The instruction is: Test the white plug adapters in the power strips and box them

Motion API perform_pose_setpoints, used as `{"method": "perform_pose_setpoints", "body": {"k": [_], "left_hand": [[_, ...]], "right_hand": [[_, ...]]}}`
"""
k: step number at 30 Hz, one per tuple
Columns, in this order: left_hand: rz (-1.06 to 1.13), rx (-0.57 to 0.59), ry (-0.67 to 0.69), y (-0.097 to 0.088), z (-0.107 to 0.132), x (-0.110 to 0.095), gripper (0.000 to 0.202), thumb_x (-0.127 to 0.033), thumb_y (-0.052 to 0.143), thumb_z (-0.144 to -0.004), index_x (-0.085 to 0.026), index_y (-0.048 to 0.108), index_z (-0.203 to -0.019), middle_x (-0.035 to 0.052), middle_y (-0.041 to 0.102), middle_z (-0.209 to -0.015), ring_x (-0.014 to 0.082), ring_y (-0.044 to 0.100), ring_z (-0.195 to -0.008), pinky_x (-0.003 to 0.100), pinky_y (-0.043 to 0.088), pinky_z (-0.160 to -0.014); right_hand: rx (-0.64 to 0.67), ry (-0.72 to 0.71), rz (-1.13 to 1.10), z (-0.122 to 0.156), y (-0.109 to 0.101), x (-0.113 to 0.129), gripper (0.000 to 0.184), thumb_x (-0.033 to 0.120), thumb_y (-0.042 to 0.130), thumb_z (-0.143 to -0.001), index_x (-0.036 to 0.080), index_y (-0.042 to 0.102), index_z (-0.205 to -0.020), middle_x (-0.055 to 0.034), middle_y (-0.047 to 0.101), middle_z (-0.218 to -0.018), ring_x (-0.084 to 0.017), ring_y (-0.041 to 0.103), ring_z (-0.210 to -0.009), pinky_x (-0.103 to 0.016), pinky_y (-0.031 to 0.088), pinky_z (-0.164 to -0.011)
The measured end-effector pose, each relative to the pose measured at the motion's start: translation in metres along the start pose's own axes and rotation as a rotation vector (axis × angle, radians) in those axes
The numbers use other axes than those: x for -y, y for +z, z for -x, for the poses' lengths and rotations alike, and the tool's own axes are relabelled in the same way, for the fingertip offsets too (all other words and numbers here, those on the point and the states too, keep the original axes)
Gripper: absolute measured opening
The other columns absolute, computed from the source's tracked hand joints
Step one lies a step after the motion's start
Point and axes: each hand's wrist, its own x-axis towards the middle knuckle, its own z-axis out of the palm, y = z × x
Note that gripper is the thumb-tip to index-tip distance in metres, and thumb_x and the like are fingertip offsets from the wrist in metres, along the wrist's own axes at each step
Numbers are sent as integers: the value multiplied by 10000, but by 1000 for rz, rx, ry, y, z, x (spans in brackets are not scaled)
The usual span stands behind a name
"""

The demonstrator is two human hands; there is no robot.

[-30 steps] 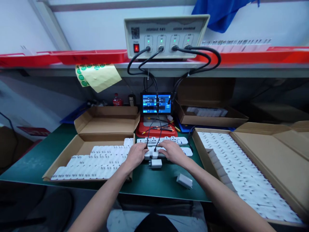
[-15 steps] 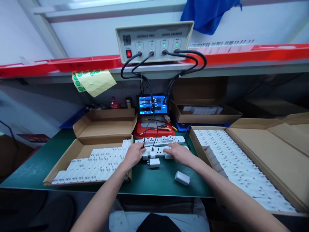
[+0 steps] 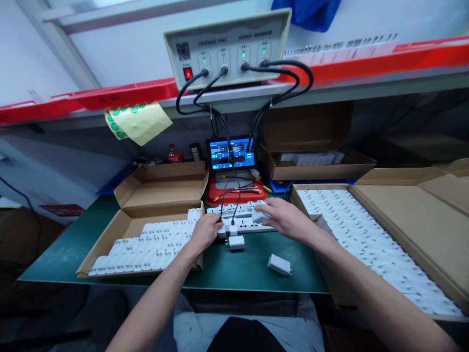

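Note:
My right hand (image 3: 287,219) grips a white charger (image 3: 260,213), held just above the front white power strip (image 3: 251,225). My left hand (image 3: 205,231) is closed at that strip's left end, its fingertips around the lower end of a black cable (image 3: 222,205), beside a white charger in the strip. Next to it, a second black cable (image 3: 237,200) runs down into another plugged-in charger (image 3: 233,230). On the green table in front lie two loose chargers, one close to the strip (image 3: 235,242) and one further right (image 3: 280,264).
Cardboard boxes with rows of white chargers stand at left (image 3: 157,244) and right (image 3: 366,244). Behind the strips are a red tray (image 3: 212,194) and a lit screen (image 3: 238,154). A tester box (image 3: 227,49) sits on the shelf above, its thick black cables hanging down.
My right hand has lifted a charger off the front power strip and moved slightly up and right. My left hand stays at the strip's left end. The camera view has tilted a little.

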Motion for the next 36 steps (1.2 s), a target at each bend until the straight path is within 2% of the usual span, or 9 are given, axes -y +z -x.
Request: {"method": "perform_pose_setpoints", "body": {"k": [3,6,9,13,17,22,26,32,36], "left_hand": [[74,-117,14,-4,10,-3,82,-263,667,-1059,-244,735,-1017,62,776,-1042,248,734,-1002,369,588,-931],[166,-288,130,0,31,-20,391,-414,727,-1064,-257,681,-1419,143,759,-1372,325,718,-1319,493,598,-1148],[210,-190,372,9,56,-48,705,-480,813,-1014,-293,559,-1645,207,575,-1686,385,560,-1589,572,525,-1291],[294,-105,341,10,72,-70,574,-353,716,-1060,-351,630,-1628,173,591,-1660,343,608,-1540,530,558,-1268],[336,-218,216,-14,62,-41,479,-398,766,-1023,-305,749,-1493,155,695,-1475,307,720,-1322,447,621,-1138],[60,-399,-206,-62,27,44,383,-415,659,-1057,-247,780,-1380,119,752,-1274,289,746,-1197,425,595,-1103],[-246,-172,-541,-79,1,91,421,-442,577,-1068,-223,780,-1365,168,765,-1362,354,749,-1263,455,559,-1119],[-239,32,-483,-73,-12,104,440,-540,482,-1130,-254,816,-1125,111,861,-1226,316,793,-1173,361,564,-963],[-274,30,-474,-74,-8,100,506,-536,405,-1162,-193,777,-1153,191,831,-1238,365,771,-1174,426,556,-982]], "right_hand": [[-102,64,-290,13,-11,19,394,450,739,-1035,331,758,-1410,-112,752,-1435,-349,694,-1329,-468,583,-1104],[-155,186,-656,24,6,43,464,570,738,-1029,318,738,-1418,-103,768,-1421,-348,718,-1296,-451,639,-1014],[-106,257,-1003,27,35,67,548,652,781,-990,312,706,-1413,-91,788,-1288,-309,756,-1119,-419,666,-900],[-15,324,-1272,26,54,87,606,712,731,-1022,340,625,-1487,-98,762,-1322,-286,771,-1121,-426,683,-910],[15,254,-914,35,47,69,574,674,667,-1075,379,595,-1562,-124,708,-1513,-340,716,-1355,-498,654,-1063],[122,58,-45,68,54,19,344,447,727,-1022,340,765,-1347,-152,750,-1442,-380,725,-1265,-507,621,-1035],[255,-16,345,84,81,7,263,252,718,-914,259,794,-1166,-142,795,-1122,-355,745,-1036,-464,600,-887],[294,-24,408,82,88,2,142,220,676,-934,224,803,-998,-152,807,-972,-343,760,-945,-428,582,-838],[215,93,218,75,60,-19,309,339,601,-1047,240,813,-1249,-153,838,-1213,-328,796,-1070,-414,605,-923]]}}
